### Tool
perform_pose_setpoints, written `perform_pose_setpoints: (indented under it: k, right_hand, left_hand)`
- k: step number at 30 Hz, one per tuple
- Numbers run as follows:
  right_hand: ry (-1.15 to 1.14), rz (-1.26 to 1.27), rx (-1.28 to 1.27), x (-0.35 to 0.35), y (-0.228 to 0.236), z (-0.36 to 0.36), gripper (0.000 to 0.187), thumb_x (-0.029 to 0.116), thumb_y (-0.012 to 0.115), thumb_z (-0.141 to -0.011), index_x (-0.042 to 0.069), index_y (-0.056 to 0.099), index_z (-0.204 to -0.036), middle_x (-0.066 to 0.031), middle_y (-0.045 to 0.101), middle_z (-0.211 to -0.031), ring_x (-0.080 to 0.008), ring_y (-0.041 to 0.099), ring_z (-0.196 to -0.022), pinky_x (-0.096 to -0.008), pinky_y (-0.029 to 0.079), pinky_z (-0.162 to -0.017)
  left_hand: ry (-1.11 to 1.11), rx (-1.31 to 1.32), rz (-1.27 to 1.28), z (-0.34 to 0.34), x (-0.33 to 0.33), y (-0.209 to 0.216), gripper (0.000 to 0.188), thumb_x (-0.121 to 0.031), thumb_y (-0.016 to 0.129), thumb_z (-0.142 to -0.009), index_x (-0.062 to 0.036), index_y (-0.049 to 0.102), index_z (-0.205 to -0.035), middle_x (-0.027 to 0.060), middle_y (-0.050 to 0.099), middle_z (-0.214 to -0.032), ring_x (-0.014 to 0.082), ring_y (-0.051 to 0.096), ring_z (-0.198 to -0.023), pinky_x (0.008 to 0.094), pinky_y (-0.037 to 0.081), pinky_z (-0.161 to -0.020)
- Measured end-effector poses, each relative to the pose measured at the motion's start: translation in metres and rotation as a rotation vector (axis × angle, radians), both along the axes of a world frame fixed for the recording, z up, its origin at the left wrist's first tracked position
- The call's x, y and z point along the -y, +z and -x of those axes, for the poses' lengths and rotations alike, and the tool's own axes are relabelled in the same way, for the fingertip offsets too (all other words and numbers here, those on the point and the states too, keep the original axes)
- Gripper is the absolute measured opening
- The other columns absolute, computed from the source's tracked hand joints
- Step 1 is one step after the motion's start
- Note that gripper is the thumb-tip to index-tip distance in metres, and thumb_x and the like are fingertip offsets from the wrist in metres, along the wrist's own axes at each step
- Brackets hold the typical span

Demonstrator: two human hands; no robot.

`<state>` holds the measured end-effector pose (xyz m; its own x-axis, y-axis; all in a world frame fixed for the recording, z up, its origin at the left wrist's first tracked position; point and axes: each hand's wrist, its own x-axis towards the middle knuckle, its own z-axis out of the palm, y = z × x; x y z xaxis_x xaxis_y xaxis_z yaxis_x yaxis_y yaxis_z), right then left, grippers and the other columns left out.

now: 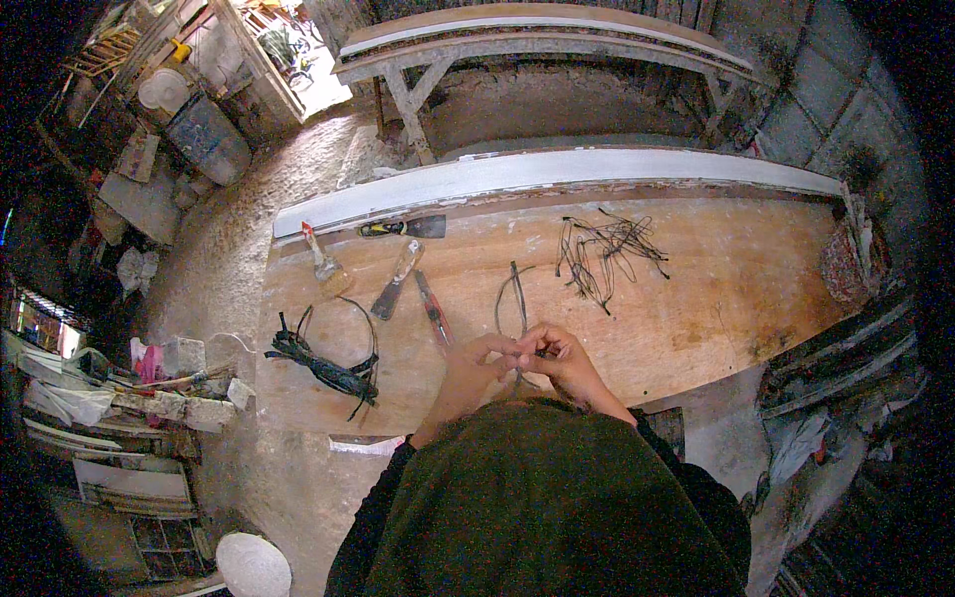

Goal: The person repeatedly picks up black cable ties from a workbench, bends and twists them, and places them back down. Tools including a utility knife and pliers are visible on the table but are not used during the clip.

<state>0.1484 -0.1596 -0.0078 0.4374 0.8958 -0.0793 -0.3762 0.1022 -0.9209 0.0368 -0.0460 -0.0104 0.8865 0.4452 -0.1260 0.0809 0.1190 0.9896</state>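
Right now a thin wire (516, 298) sits low in the middle, pinched by both the left hand (476, 360) and right hand (563, 360), likely to bend it. More wire (605, 251) waits upper right, tools (398, 279) left, on the bench (716, 289).

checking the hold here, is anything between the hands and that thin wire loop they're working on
Nothing visible. The left hand and right hand meet directly on the near end of the wire loop, which runs away from them over bare wooden tabletop. The pliers lie to the left, apart from it.
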Motion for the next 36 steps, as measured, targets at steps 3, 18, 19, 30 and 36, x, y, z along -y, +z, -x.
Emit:
perform_pose_setpoints:
  k: [3,18,19,30,36]
  right_hand:
    - [0.043,0.032,0.053,0.000,0.006,0.002,0.010,0.002,0.061,-0.070,0.004,0.054,-0.077,-0.0022,0.055,-0.076,-0.0094,0.051,-0.071,-0.0230,0.040,-0.067]
    - [0.056,-0.215,-0.247,-0.002,-0.010,0.008,0.021,0.002,0.055,-0.072,0.011,0.037,-0.073,0.0013,0.038,-0.068,-0.0075,0.040,-0.060,-0.0226,0.041,-0.062]
    - [0.078,-0.195,-0.283,-0.001,-0.008,0.007,0.021,0.002,0.055,-0.073,0.011,0.036,-0.073,0.0015,0.039,-0.067,-0.0074,0.040,-0.058,-0.0236,0.042,-0.062]
    - [0.115,-0.280,-0.987,-0.003,-0.024,-0.009,0.016,0.007,0.052,-0.079,0.011,0.047,-0.094,-0.0002,0.051,-0.073,-0.0100,0.052,-0.063,-0.0273,0.045,-0.066]
    - [0.161,-0.358,-1.114,-0.004,-0.033,-0.008,0.019,0.008,0.048,-0.081,0.008,0.046,-0.100,-0.0056,0.048,-0.080,-0.0113,0.047,-0.065,-0.0278,0.045,-0.069]
  left_hand:
    - [-0.060,0.021,0.035,0.004,-0.010,-0.008,0.011,-0.009,0.056,-0.076,-0.0011,0.057,-0.083,0.0043,0.057,-0.080,0.0104,0.051,-0.066,0.0219,0.041,-0.054]
    - [0.261,0.078,-0.001,0.003,0.004,-0.002,0.003,-0.005,0.054,-0.077,-0.0027,0.052,-0.077,0.0055,0.055,-0.079,0.0132,0.053,-0.069,0.0241,0.046,-0.054]
    - [0.239,0.066,-0.037,0.002,0.001,-0.004,0.002,-0.004,0.054,-0.077,-0.0028,0.052,-0.077,0.0056,0.055,-0.079,0.0133,0.053,-0.069,0.0239,0.046,-0.054]
    - [-0.121,-0.015,-0.365,0.010,-0.014,0.009,0.051,-0.001,0.063,-0.067,-0.0068,0.039,-0.111,0.0029,0.053,-0.085,0.0131,0.052,-0.084,0.0263,0.042,-0.074]
    - [-0.067,0.047,-0.371,0.007,-0.010,0.001,0.050,0.000,0.063,-0.067,-0.0070,0.039,-0.111,0.0017,0.053,-0.084,0.0125,0.052,-0.082,0.0259,0.040,-0.076]
